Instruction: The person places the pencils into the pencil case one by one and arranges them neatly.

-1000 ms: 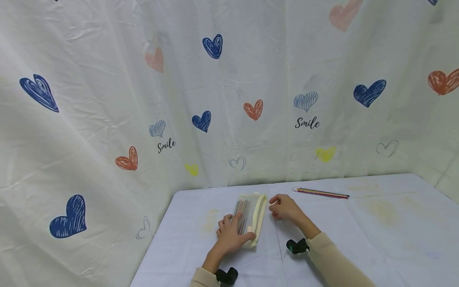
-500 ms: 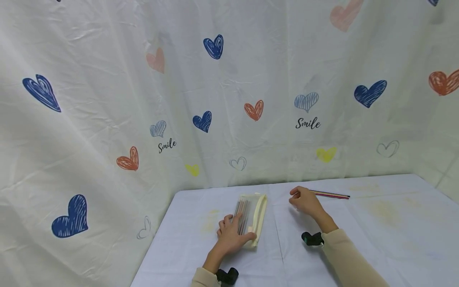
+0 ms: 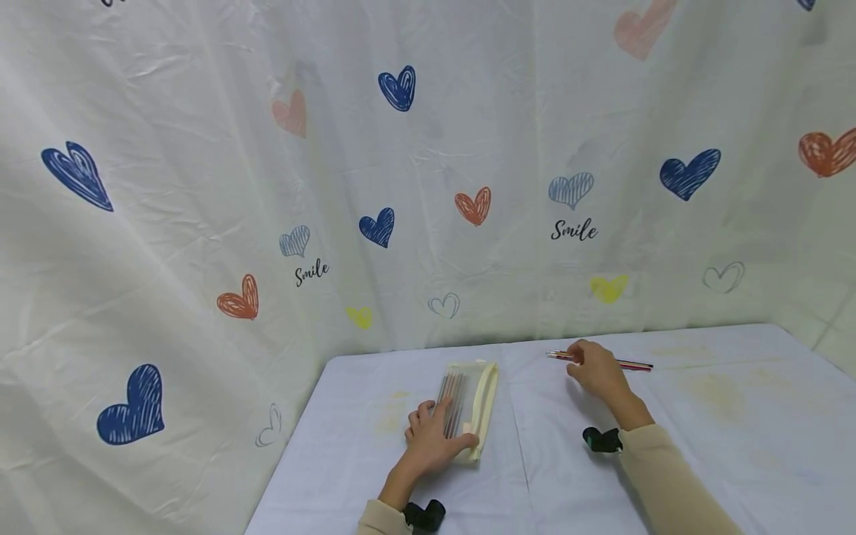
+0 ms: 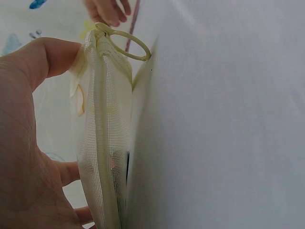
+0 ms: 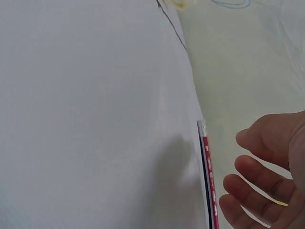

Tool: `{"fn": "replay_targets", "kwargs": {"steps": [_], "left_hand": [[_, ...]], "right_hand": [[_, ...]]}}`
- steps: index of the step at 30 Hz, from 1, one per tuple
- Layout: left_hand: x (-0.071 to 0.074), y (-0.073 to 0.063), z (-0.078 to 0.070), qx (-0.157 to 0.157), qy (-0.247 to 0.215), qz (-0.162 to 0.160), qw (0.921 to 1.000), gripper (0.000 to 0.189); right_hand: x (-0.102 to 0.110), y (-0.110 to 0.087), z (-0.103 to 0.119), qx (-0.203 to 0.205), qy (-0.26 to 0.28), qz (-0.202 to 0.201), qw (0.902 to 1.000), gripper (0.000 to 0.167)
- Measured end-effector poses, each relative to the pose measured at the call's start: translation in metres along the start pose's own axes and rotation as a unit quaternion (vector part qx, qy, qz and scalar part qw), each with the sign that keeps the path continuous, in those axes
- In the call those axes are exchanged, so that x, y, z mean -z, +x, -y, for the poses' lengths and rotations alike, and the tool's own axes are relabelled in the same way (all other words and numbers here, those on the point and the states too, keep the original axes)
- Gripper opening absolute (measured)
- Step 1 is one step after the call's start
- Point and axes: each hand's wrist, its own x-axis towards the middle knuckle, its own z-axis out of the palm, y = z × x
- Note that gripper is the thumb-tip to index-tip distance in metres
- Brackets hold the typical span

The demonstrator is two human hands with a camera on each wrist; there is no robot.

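Observation:
A pale yellow, see-through mesh zip pouch (image 3: 483, 390) lies on the table, with several thin pencil-like sticks (image 3: 452, 390) showing inside. My left hand (image 3: 428, 443) rests on its near half, fingers spread and thumb at the zipped edge. A looped pull (image 4: 125, 34) sticks out from the pouch's end in the left wrist view. At the back of the table lie a few striped pencils (image 3: 635, 365), one of them red. My right hand (image 3: 598, 369) hovers over them with its fingers apart; the right wrist view shows a gap between fingertips and the red pencil (image 5: 210, 171).
A white cloth covers the table (image 3: 702, 446). Behind it hangs a white curtain (image 3: 508, 126) printed with hearts and "Smile". Dark wrist cameras sit beneath both wrists, the right one (image 3: 602, 440) close to the cloth.
My right hand has moved right and back, from beside the pouch to over the pencils. My left hand and the pouch have stayed in place.

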Motion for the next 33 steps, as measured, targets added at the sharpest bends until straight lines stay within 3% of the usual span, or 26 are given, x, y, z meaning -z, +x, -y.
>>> {"fn": "replay_targets", "kwargs": {"steps": [7, 16, 27, 33], "left_hand": [[-0.001, 0.0, 0.001, -0.001, 0.003, -0.002, 1.0, 0.096], [0.001, 0.0, 0.003, -0.005, -0.003, 0.002, 1.0, 0.096], [-0.002, 0.005, 0.004, -0.007, 0.001, -0.008, 0.9999, 0.096], [0.001, 0.003, 0.003, -0.007, 0.005, -0.001, 1.0, 0.096]], "right_hand": [[0.009, 0.001, -0.011, -0.017, -0.041, 0.023, 0.9987, 0.034], [0.019, 0.003, -0.024, -0.004, -0.056, 0.036, 0.9978, 0.035], [0.025, 0.003, -0.035, -0.024, -0.074, 0.061, 0.9951, 0.034], [0.026, 0.007, -0.037, 0.008, -0.11, 0.05, 0.9927, 0.028]]}}
